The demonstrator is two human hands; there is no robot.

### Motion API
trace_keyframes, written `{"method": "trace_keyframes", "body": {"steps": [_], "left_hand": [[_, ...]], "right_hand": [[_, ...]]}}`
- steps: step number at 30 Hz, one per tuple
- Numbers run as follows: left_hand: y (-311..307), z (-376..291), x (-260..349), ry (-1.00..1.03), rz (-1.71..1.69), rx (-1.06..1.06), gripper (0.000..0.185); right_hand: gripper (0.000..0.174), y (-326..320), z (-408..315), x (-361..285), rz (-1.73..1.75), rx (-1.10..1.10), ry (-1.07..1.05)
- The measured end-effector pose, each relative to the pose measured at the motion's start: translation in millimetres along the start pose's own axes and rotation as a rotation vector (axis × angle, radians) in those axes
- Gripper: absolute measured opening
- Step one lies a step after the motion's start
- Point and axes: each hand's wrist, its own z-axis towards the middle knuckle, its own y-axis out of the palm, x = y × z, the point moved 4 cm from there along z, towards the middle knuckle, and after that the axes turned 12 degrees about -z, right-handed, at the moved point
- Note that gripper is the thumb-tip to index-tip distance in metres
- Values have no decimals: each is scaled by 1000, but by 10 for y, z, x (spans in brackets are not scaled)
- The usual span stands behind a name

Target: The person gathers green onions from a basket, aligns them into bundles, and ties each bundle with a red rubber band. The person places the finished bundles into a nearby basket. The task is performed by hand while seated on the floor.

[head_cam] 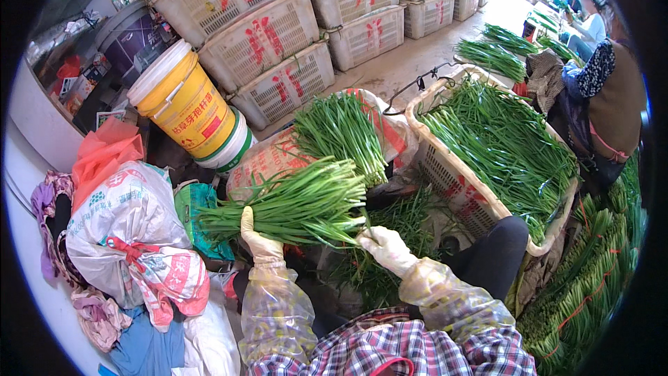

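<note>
My left hand point(262, 240), in a pale rubber glove, grips a large loose bunch of garlic chives point(297, 203) from below, leaves toward the left and pale cut ends toward the right. At the lower right of those ends, my right hand point(387, 250) in a whitish glove has its fingers pinched on a few stalks. Clear plastic sleeve covers reach over both forearms. Just beyond the held bunch, a second pile of garlic chives point(342, 133) lies on a printed woven sack point(271, 159). Loose green leaves point(373, 271) litter the floor below my hands.
A plastic crate point(454, 188) full of chives stands at right, beside my knee. Tied bundles point(584, 282) lie lower right. Stacked crates point(261, 36) line the back. A yellow bucket point(193, 109) and stuffed sacks point(130, 219) are at left. Other people point(610, 89) sit at far right.
</note>
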Motion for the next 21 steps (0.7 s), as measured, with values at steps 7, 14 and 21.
{"method": "trace_keyframes", "body": {"steps": [7, 14, 21], "left_hand": [[144, -45, 40, -25, -28, -147, 60], [193, -68, 24, -28, -65, -146, 61], [166, -97, 8, -20, -18, -250, 60]], "right_hand": [[19, -306, -103, 97, 362, -3, 113], [26, -837, -76, 762, 658, 271, 280], [40, -408, 217, -249, 552, -212, 17]]}}
